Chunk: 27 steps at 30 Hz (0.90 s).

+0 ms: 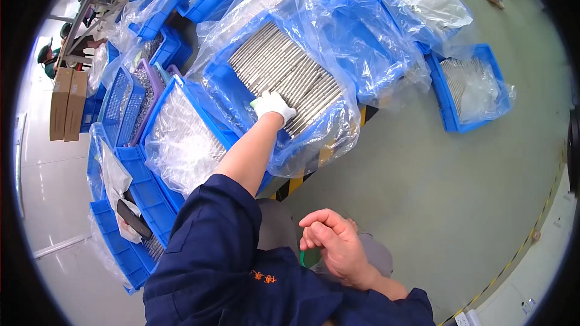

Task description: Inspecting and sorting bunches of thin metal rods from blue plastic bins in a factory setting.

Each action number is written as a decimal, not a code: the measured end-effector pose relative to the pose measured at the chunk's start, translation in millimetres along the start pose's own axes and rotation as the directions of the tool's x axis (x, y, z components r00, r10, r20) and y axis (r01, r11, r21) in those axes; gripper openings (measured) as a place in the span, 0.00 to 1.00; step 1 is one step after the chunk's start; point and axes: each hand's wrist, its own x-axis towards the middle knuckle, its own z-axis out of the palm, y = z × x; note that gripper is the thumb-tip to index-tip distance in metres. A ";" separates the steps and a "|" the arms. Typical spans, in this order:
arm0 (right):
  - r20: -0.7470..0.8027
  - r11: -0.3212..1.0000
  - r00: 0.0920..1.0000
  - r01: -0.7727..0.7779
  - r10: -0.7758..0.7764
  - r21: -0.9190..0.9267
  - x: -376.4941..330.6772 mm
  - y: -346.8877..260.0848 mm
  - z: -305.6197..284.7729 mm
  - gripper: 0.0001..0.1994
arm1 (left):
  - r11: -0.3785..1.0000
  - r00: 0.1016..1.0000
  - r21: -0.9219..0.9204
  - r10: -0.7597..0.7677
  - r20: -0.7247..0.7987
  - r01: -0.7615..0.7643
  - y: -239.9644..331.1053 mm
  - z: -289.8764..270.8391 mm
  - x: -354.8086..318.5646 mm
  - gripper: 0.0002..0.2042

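Metal rods point(284, 75) fill the blue crate point(220, 78) at twelve o'clock — gloved left hand point(272, 105) closes on their near ends; bare right hand point(335, 244) idles loosely curled, empty, at six.

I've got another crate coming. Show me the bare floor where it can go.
Widest free patch: grey floor between the rod crate, the small crate at far right and the right hand. Left of the rod crate is crowded: bagged blue crates packed edge to edge, where the gloved left hand reaches.
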 end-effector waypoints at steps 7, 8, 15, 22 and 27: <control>-0.010 0.998 1.000 0.002 -0.001 0.059 -3.4 -1.6 0.7 0.08 | 0.964 0.996 -0.263 0.021 -0.084 -0.043 11.3 19.7 -5.8 0.22; -0.002 0.996 1.000 -0.014 0.014 0.085 -3.8 -0.2 1.0 0.08 | 0.950 0.996 -0.312 0.002 -0.092 -0.031 10.3 22.8 -4.7 0.19; 0.006 0.986 0.997 -0.072 0.071 0.149 -5.1 4.5 4.6 0.07 | 0.966 0.996 -0.245 0.065 -0.062 -0.079 8.2 25.1 12.2 0.14; 0.007 0.984 0.997 -0.071 0.070 0.165 -9.1 3.6 2.3 0.07 | 0.969 0.997 -0.235 0.075 -0.004 -0.074 6.9 -1.9 6.7 0.17; 0.023 0.985 0.997 -0.075 0.072 0.156 -11.6 5.9 5.5 0.08 | 0.964 0.992 -0.236 0.124 0.002 -0.120 -4.2 -24.6 26.2 0.20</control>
